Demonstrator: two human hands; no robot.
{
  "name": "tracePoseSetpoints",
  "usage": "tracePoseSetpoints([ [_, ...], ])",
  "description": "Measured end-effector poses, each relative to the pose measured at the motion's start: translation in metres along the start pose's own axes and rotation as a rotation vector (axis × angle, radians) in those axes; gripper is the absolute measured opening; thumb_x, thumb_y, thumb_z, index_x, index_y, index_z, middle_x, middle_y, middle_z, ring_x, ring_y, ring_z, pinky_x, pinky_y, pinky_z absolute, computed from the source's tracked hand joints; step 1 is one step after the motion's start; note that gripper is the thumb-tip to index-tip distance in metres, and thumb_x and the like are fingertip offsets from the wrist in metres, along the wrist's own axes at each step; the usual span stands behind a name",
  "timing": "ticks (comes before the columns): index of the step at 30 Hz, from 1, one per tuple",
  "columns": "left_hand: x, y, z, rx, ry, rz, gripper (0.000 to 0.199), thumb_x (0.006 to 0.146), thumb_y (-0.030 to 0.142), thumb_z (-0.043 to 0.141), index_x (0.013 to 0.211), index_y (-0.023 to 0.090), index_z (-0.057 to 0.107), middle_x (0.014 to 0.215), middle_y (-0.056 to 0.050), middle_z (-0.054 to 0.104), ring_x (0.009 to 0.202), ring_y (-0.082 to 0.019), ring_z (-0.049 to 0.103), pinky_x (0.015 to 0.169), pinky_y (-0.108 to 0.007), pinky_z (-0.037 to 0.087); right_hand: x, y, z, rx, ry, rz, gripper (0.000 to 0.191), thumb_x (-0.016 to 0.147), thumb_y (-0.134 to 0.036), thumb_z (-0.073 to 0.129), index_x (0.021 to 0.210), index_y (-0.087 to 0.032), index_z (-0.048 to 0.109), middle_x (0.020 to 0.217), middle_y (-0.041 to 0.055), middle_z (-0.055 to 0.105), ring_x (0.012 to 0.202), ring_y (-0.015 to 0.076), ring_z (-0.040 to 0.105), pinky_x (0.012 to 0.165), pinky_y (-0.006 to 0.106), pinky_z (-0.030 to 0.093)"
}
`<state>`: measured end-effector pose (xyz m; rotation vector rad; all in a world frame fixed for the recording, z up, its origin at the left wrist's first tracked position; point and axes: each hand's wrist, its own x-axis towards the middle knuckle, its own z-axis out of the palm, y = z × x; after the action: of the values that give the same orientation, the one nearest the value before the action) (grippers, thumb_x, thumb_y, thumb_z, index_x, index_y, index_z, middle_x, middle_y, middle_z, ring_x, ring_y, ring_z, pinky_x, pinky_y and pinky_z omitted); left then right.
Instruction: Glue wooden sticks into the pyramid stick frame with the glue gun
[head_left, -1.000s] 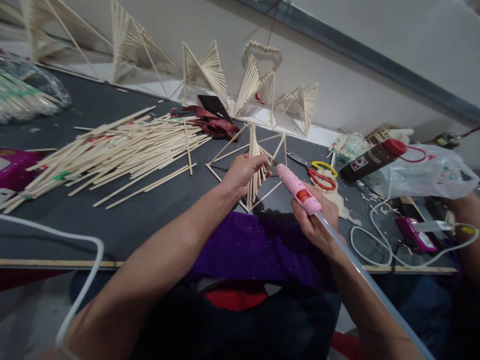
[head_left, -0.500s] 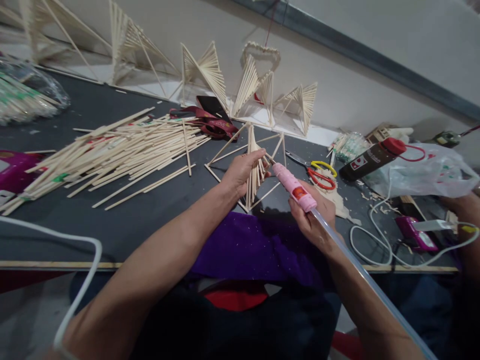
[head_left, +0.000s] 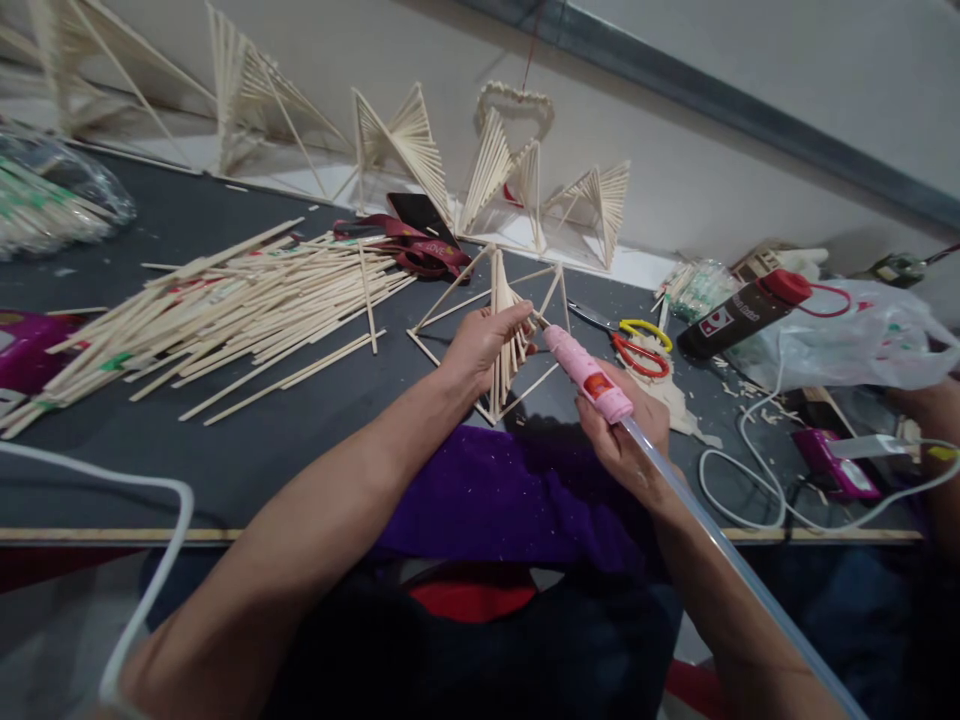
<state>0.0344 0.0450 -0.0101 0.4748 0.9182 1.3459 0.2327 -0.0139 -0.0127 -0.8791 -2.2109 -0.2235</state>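
In the middle of the table stands a small frame of thin wooden sticks [head_left: 502, 290], with a fan of sticks across its centre. My left hand [head_left: 484, 345] is closed on that fan, thumb on the near side. My right hand [head_left: 630, 425] grips a pink hot glue gun [head_left: 577, 365], and a long clear glue stick [head_left: 697, 515] runs out of its back. The gun's nozzle meets the sticks just right of my left fingertips. The fingers behind the fan are mostly hidden.
Loose wooden sticks [head_left: 262, 300] lie at left, near a dark red lanyard [head_left: 427, 250]. Finished stick models [head_left: 499, 180] line the wall. At right are scissors [head_left: 641, 350], a dark bottle [head_left: 742, 315], a white cable [head_left: 739, 450] and another person's arm [head_left: 930, 420].
Both hands, the glue gun and the stick frame hold nearly the same place. The view has shifted very slightly; nothing was let go or taken up.
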Motion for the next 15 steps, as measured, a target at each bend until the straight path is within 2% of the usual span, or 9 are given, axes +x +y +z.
tracePoseSetpoints([
  [7, -0.004, 0.003, 0.003, 0.077, 0.035, -0.024, 0.018, 0.083, 0.024, 0.068, 0.071, 0.013, 0.06, 0.056, -0.002, 0.061, 0.041, -0.012, 0.057, 0.036, -0.021, 0.034, -0.007, 0.002, -0.002, 0.007, 0.043, 0.067, 0.035, 0.091, -0.023, 0.056, 0.125, -0.016, 0.056, 0.104, 0.0139, 0.073, 0.082, 0.0221, 0.071, 0.071, 0.032, 0.057],
  [15, -0.004, 0.002, 0.003, 0.078, 0.045, 0.007, 0.017, 0.08, 0.023, 0.071, 0.07, 0.013, 0.06, 0.057, -0.003, 0.062, 0.04, -0.011, 0.055, 0.04, -0.022, 0.04, -0.011, 0.004, -0.003, -0.002, 0.031, 0.08, 0.037, 0.092, -0.027, 0.056, 0.128, -0.018, 0.055, 0.107, 0.0131, 0.073, 0.082, 0.0231, 0.071, 0.072, 0.035, 0.058],
])
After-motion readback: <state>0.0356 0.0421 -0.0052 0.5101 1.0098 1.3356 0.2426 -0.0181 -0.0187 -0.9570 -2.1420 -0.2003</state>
